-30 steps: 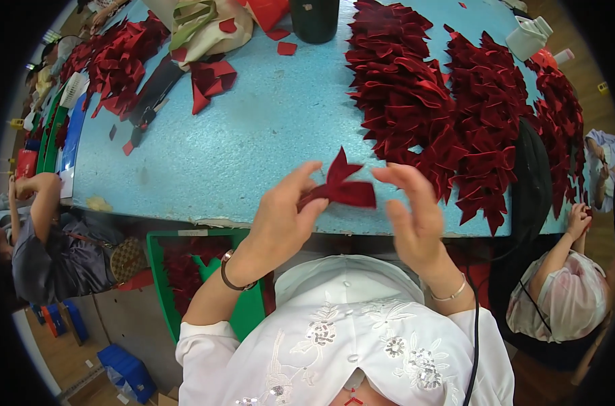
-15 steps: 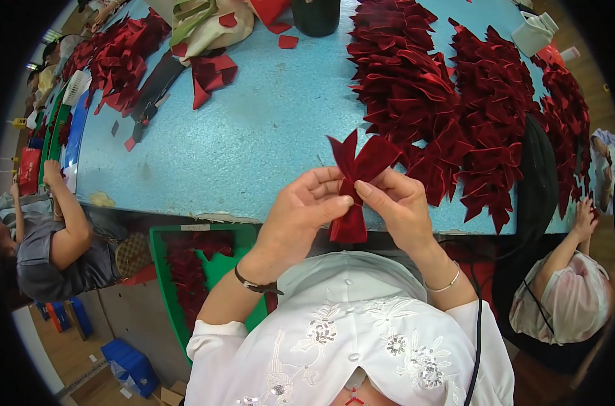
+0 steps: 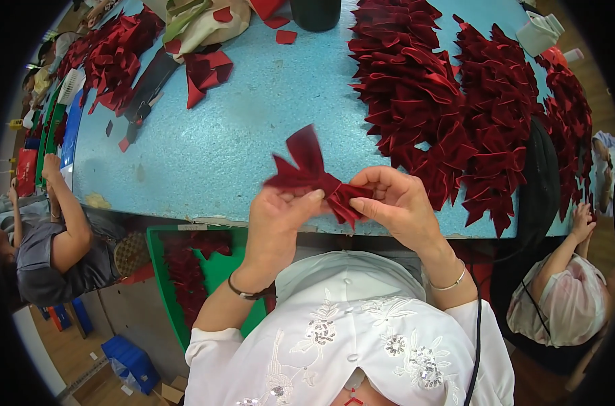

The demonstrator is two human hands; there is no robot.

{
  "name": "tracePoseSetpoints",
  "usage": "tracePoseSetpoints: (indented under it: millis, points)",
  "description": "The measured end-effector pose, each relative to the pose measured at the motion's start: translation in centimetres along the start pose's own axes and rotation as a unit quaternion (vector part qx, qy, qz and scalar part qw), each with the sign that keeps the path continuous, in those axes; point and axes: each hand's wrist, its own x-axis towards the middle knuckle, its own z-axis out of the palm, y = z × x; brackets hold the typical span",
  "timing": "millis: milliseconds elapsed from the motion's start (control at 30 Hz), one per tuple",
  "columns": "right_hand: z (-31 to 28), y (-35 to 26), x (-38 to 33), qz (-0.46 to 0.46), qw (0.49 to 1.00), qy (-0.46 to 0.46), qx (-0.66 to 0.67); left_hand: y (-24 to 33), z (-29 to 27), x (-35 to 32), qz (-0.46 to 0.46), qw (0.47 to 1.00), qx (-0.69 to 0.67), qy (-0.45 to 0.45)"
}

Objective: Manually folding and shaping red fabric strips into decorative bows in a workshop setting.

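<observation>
Both my hands hold one dark red velvet bow [image 3: 309,164] just above the near edge of the blue table [image 3: 240,145]. My left hand [image 3: 275,220] pinches it at the left, thumb near the middle knot; its other fingers lie partly hidden behind the fabric. With thumb and fingers, my right hand [image 3: 402,206] grips the loop on the right side. The bow lies tilted, one end pointing up and away. To the right, rows of finished-looking bows [image 3: 405,88] are packed closely together, and a second row [image 3: 493,108] runs beside them.
A green crate [image 3: 216,271] with red bows stands below the table edge at left. Far left lie a red fabric pile [image 3: 121,61] and a dark strap [image 3: 148,81]. A black cup [image 3: 315,13] and white bottle [image 3: 539,32] stand at the back. Co-workers sit at both sides.
The bow has turned from upright to lying sideways between my hands. My left hand has moved slightly left, and my right hand now pinches the loop at the right.
</observation>
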Motion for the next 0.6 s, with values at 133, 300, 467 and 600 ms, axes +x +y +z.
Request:
tracePoseSetpoints:
  millis: [133,300,467,600]
  points:
    - [-0.2,0.8,1.9,0.011,0.997,-0.012,-0.078,2.3,-2.4,-2.4,-0.147,0.964,0.214,-0.057]
    - [1.4,0.6,3.3,-0.005,0.973,-0.03,-0.227,3.1,-3.6,-1.5,0.454,0.718,0.502,-0.162]
    - [3.3,1.1,4.7,-0.051,0.971,-0.004,-0.233,2.8,-5.9,3.8,0.487,0.685,0.523,-0.141]
    - [3.7,2.0,6.3,-0.094,0.968,0.029,-0.229,2.3,-7.1,5.5,0.442,0.718,0.521,-0.133]
